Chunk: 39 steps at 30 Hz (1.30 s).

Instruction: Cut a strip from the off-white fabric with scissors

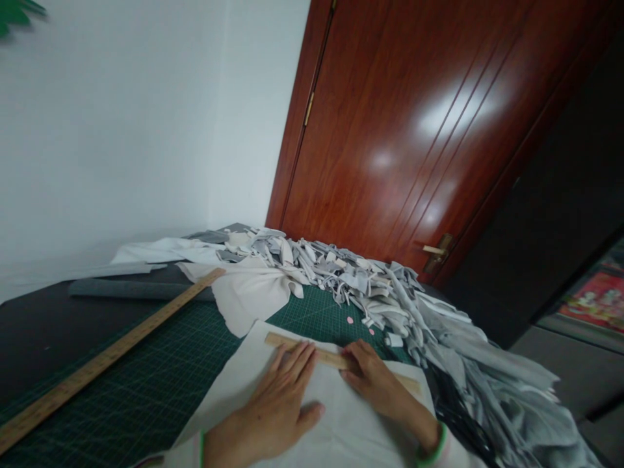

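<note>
A white piece of fabric point(336, 409) lies on the green cutting mat point(195, 351) in front of me. Across its far part rests a short wooden ruler point(329, 358), slanting down to the right. My left hand point(283, 396) is flat on the fabric, fingers stretched out with the tips on the ruler and the thumb apart. With bent fingers, my right hand point(373, 380) grips the ruler right of its middle; what is under those fingertips is hidden. Beyond the left hand, a cream cloth point(253, 292) is spread loosely on the mat.
A long wooden ruler point(112, 354) runs diagonally along the left. Grey and white fabric scraps point(341, 266) are heaped along the back and right. Black-handled scissors point(461, 416) lie at the right. Small pink discs point(350, 320) sit on the mat. A brown door point(390, 130) stands behind.
</note>
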Each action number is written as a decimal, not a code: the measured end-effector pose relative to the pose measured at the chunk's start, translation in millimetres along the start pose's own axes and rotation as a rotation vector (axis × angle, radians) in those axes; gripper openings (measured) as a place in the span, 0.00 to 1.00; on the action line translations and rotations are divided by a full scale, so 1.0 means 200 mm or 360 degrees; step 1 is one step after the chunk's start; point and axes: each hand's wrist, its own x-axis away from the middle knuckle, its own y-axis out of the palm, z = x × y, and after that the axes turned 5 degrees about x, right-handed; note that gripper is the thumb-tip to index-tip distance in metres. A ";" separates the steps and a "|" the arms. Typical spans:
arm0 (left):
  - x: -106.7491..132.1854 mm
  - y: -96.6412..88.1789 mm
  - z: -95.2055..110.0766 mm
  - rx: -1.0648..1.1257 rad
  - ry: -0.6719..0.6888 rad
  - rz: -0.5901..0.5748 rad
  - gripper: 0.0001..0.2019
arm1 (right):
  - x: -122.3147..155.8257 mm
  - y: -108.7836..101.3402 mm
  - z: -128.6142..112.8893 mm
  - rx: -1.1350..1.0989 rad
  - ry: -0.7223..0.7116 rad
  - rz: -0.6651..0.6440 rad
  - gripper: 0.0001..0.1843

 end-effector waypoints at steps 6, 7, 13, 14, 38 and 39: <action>0.01 0.04 0.00 0.0014 -0.0020 0.0050 0.35 | 0.08 -0.07 0.04 -0.0142 0.0076 -0.0029 0.14; 0.01 0.04 0.00 0.0011 -0.0014 0.0057 0.34 | 0.08 -0.06 0.04 -0.0151 0.0084 -0.0023 0.14; 0.01 0.08 -0.03 -0.0005 0.0058 0.0252 0.33 | 0.04 0.02 -0.03 -0.0165 -0.0004 0.0025 0.13; 0.01 0.09 -0.04 -0.0022 0.0063 0.0260 0.33 | 0.03 0.02 -0.03 -0.0164 -0.0019 0.0023 0.13; -0.05 0.14 -0.12 -0.0343 0.0223 0.0540 0.31 | 0.56 -0.24 0.46 0.0668 0.0860 0.0167 0.20; -0.05 0.14 -0.13 -0.0351 0.0230 0.0545 0.31 | 0.57 -0.24 0.46 0.0711 0.0851 0.0167 0.19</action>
